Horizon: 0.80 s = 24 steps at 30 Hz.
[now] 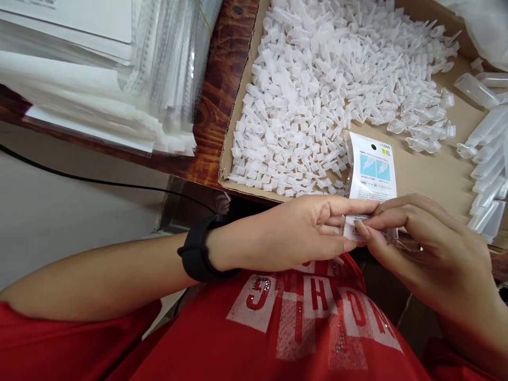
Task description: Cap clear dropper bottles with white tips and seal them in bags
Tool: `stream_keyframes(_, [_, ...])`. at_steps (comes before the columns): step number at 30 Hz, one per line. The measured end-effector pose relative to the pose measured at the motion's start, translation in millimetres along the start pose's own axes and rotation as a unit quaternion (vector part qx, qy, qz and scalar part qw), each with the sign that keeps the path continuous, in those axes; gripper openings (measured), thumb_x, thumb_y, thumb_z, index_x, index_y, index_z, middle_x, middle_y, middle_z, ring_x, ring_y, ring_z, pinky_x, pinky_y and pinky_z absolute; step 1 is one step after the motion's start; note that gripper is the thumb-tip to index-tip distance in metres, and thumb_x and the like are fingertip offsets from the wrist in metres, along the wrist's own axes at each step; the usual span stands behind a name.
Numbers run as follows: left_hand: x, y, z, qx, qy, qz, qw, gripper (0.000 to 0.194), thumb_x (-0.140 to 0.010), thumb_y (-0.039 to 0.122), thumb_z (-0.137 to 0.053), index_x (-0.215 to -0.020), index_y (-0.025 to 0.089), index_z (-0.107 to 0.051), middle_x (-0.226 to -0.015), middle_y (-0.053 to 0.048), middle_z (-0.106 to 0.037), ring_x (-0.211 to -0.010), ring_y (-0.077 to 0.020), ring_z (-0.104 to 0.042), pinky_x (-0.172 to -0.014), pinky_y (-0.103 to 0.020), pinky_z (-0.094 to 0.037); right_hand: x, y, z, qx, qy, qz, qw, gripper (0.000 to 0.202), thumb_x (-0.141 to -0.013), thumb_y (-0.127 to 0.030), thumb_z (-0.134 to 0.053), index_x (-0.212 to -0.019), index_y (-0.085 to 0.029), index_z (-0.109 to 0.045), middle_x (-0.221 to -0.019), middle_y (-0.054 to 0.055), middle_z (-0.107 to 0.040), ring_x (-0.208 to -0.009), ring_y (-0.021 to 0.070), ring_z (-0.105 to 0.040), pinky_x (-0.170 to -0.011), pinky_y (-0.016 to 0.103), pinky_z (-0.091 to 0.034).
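Packet: a slim clear packet (373, 185) with a white printed label, two blue pictures and a small yellow mark; it is held up at the near edge of the cardboard tray, its top end over the tray, its lower end between both hands.
Left hand: the left hand (296, 233) reaches in from the left, partly closed around the packet's lower end, one finger stretched straight across the front to meet the other hand's fingertips, the thumb at the bottom edge.
Right hand: the right hand (432, 238) is bent nearly closed, thumb and fingertips pinching the lower right part of the packet.
Wrist and clothes: a black band (198, 251) circles the left wrist; the person wears a red shirt (238, 354) with pale lettered patches.
Tray: a shallow cardboard tray (428, 177) sits on the table, past the hands.
In the tray: a great heap of small white plastic nozzles (317, 84), a little cluster of clear ribbed pieces (424, 127) right of it, and translucent tubes (488, 164) along the right side.
Left of the tray: a thick stack of clear plastic sleeves (170, 74) on the reddish-brown wooden table (224, 69).
Below the table: a black cable (99, 179) against a pale grey surface.
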State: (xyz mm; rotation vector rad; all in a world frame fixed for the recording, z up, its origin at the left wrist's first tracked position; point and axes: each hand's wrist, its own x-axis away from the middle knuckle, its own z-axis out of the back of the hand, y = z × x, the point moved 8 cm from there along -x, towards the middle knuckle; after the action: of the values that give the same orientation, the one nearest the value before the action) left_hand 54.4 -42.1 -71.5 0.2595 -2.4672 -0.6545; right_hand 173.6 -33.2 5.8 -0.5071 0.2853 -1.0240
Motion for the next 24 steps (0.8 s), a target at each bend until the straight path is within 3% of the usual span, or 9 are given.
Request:
stream_keyframes(6, [-0.5, 0.4, 1.6, -0.016, 0.002, -0.004, 1.000, 0.057, -0.098, 0.009, -0.063, -0.152, 0.027, -0.065, -0.067, 0.007, -0.050, -0.056, -0.0065, -0.032, -0.054, -0.014, -0.032, 2.2, 0.2, 0.0, -0.010, 0.010, -0.005, 1.000, 0.007, -0.102, -0.019, -0.069, -0.095, -0.022, -0.067, -0.091, 0.004, -0.074, -0.084, 0.0141, -0.071, -0.077, 0.028, -0.056])
stream_keyframes(12, [-0.8, -1.6, 0.0, -0.015, 0.004, 0.007, 1.000, 0.061, -0.097, 0.008, -0.064, -0.155, 0.028, -0.063, -0.069, 0.009, -0.061, -0.053, -0.0063, -0.036, -0.055, -0.018, -0.032, 1.5, 1.4, -2.1, -0.025, 0.018, -0.005, 1.000, 0.007, -0.100, -0.016, -0.072, -0.096, -0.021, -0.068, -0.091, 0.004, -0.074, -0.085, 0.0141, -0.071, -0.078, 0.028, -0.054])
stream_keyframes(15, [-1.9, -4.8, 0.8, -0.007, 0.008, 0.013, 1.000, 0.061, -0.100, 0.008, -0.061, -0.158, 0.028, -0.059, -0.084, 0.006, -0.074, -0.062, -0.0062, -0.054, -0.065, -0.017, -0.043, 1.0, 1.2, -2.9, -0.021, 0.019, 0.000, 1.000, 0.007, -0.100, -0.016, -0.072, -0.095, -0.021, -0.068, -0.091, 0.004, -0.073, -0.084, 0.0143, -0.071, -0.077, 0.029, -0.054])
stream_keyframes(18, [-2.8, -6.6, 0.7, 0.008, 0.008, 0.003, 1.000, 0.061, -0.103, 0.009, -0.060, -0.161, 0.026, -0.055, -0.117, -0.002, -0.082, -0.091, -0.0096, -0.072, -0.087, -0.020, -0.053, 1.2, 1.7, -3.2, -0.017, 0.019, -0.001, 1.000, 0.007, -0.100, -0.017, -0.072, -0.096, -0.021, -0.069, -0.091, 0.004, -0.073, -0.085, 0.0153, -0.071, -0.077, 0.030, -0.054])
stream_keyframes(24, [-0.6, -6.2, -1.2, 0.006, 0.007, -0.023, 1.000, 0.067, -0.104, 0.010, -0.062, -0.167, 0.028, -0.046, -0.145, -0.008, -0.074, -0.128, -0.0161, -0.072, -0.110, -0.025, -0.052, 1.8, 3.9, -5.1, -0.023, 0.016, -0.012, 1.000, 0.009, -0.099, -0.017, -0.073, -0.094, -0.022, -0.067, -0.088, 0.003, -0.071, -0.084, 0.0155, -0.069, -0.076, 0.030, -0.052])
